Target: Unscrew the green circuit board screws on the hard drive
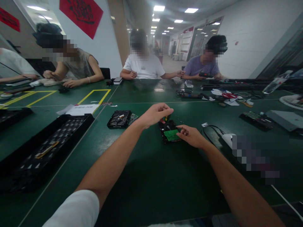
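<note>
A black plastic case [162,128] lies on the green table in front of me, with a green circuit board [170,135] across its near half. My left hand [158,113] is closed round a screwdriver [167,118] with a yellow and black handle, held upright over the case's far part. Its tip is hard to make out. From the right, my right hand [190,135] grips the circuit board's right end, thumb on the board and index finger by the case's edge. Its other fingers are partly hidden.
Left of my hands sits another black case [118,119], with a small circuit board [133,118] beside it. A long black tray [88,119] extends along the left. A white power strip [228,138] with cables, a grey box [284,119] and an electronic unit [257,120] lie right. Several people sit opposite.
</note>
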Motion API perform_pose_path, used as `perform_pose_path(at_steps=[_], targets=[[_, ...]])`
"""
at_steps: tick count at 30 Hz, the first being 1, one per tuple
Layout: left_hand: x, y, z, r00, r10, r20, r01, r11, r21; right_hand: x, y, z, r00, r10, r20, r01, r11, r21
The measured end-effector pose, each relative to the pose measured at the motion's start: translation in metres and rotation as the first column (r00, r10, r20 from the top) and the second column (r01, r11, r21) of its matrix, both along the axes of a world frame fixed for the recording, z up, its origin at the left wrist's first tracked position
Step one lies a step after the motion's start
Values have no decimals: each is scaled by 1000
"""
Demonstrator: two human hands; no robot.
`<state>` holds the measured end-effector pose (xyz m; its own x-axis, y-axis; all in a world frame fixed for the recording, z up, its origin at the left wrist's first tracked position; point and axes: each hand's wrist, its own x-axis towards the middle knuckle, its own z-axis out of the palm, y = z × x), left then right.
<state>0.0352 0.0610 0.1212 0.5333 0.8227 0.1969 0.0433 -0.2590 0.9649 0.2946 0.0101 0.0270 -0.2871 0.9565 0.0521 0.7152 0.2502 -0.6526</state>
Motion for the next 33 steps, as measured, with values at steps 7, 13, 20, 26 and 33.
perform_pose_path(at_steps=[7, 13, 20, 26, 33], targets=[[-2, -4, 5, 987, -147, 71, 154, 983, -100, 0, 1, -2, 1000, -7, 6, 7, 1000, -3], [1, 0, -1, 1000, 16, 16, -16, 1000, -25, -1, 0, 0, 1000, -9, -14, 9, 1000, -5], [-1, -1, -1, 990, -127, 65, 132, 988, -75, 0, 1, -1, 1000, -1, -9, 1, 1000, -2], [-1, -4, 3, 969, -191, 155, 219, 958, -187, 2, 2, -3, 1000, 3, 12, -3, 1000, 2], [-1, -3, 2, 978, -155, 140, 177, 972, -156, 1, 2, -3, 1000, 13, 2, -13, 1000, 6]])
